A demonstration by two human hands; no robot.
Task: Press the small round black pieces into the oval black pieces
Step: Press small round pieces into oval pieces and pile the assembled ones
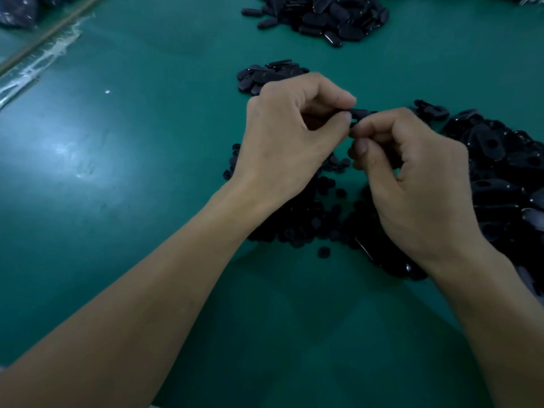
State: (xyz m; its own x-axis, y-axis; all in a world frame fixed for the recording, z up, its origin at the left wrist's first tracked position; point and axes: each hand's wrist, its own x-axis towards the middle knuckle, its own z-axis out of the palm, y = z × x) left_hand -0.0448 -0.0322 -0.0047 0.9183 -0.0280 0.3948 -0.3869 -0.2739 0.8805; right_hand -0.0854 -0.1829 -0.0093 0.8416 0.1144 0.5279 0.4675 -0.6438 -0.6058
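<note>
Above the green table, my left hand [290, 134] pinches one end of an oval black piece [359, 113] between thumb and forefinger. My right hand [412, 172] meets it from the right, its fingertips curled against the same piece; whether a small round piece sits under them is hidden. Beneath both hands lies a heap of small round black pieces [312, 219]. A pile of oval black pieces with holes [500, 172] spreads at the right.
A small heap of oval pieces [265, 76] lies just beyond my left hand. A larger heap [323, 17] sits at the far edge. Clear plastic wrap [38, 63] and a dark bag [17, 10] lie far left on the green table [132, 157].
</note>
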